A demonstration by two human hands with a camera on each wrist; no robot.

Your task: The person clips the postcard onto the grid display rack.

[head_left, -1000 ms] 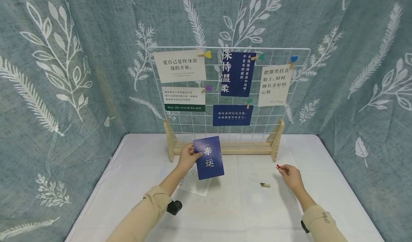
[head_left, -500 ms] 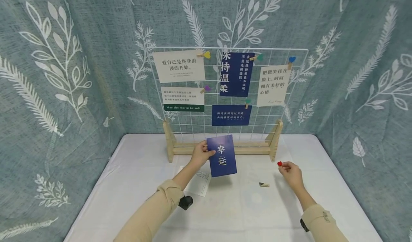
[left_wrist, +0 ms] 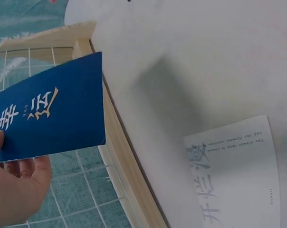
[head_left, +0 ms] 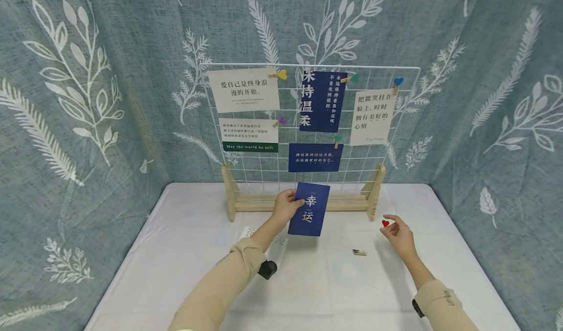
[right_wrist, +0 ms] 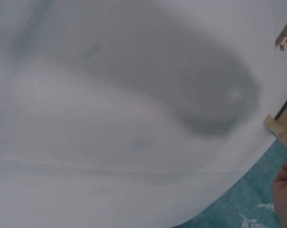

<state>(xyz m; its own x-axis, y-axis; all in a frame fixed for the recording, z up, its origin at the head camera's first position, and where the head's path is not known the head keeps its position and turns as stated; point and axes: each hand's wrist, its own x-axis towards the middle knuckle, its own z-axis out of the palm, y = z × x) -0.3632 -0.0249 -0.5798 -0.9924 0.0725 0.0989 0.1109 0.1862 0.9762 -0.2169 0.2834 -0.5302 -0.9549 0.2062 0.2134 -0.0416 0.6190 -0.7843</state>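
Observation:
My left hand (head_left: 287, 209) holds a dark blue card (head_left: 308, 226) by its left edge, thumb on the front, which bears gold and white characters. In the left wrist view the card (left_wrist: 62, 114) tilts above the table, in front of the wire rack's base. Over the table's right side, my right hand (head_left: 399, 237) holds a clothespin with a red heart (head_left: 385, 223) between thumb and fingers. The clothespin's wooden part is mostly hidden. At the right wrist view's edge, only part of my right hand (right_wrist: 285, 194) shows. Another wooden clothespin (head_left: 359, 253) lies on the table between the hands.
A white wire grid rack (head_left: 374, 167) on wooden feet stands at the back. Several cards hang from it by heart clothespins, among them a blue card (head_left: 314, 158) low in the middle. A white printed card (left_wrist: 238, 175) lies on the table below my left forearm.
My left hand has moved right with the blue card, now in front of the rack's middle. My right hand has stayed near its place while the red heart has turned to face the head camera.

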